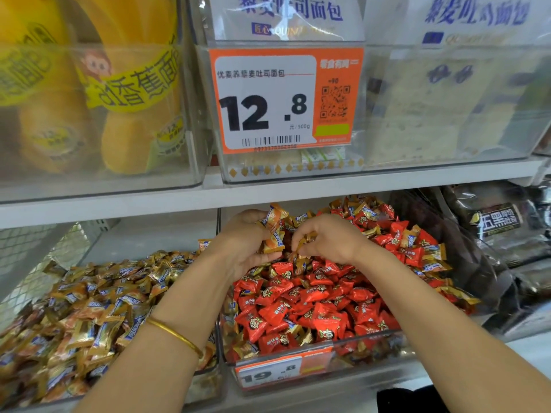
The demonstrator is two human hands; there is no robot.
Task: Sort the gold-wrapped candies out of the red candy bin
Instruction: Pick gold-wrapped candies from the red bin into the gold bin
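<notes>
Left hand [247, 244]: raised over the back left of the red candy bin [372, 357], fingers curled round a small bunch of gold-wrapped candies [272, 231] with blue-and-white labels; their lettering is too small to read.
Right hand [329, 241]: just beside the left hand, palm down, fingertips pinching one gold wrapper [304, 243] above the heap.
Bracelet [176, 335]: a thin gold bangle on the left wrist.
Red candies [301, 305]: fill the clear bin, each wrapper showing a round white-and-green emblem; the writing is unreadable.
Stray gold candies [368, 214]: mixed in along the back and right edge of the red heap, with a few against the front wall.
Red bin's price tag [283, 372]: orange and white, reads "19.8".
Gold candy bin [208, 386]: just left of the red one, heaped with the same gold wrappers.
Upper price tag [286, 99]: orange frame, "优麦养藜麦吐司面包", "12.8", "元/500g", with a QR code and a barcode.
Bread packs [286, 16]: in the clear bin above that tag, blue print with "面包" readable.
Yellow packs [134, 84]: upper left bin, banana-shaped, with a cartoon monkey and "香蕉面".
Dark packs [501, 223]: right of the red bin, label beginning "五黑".
</notes>
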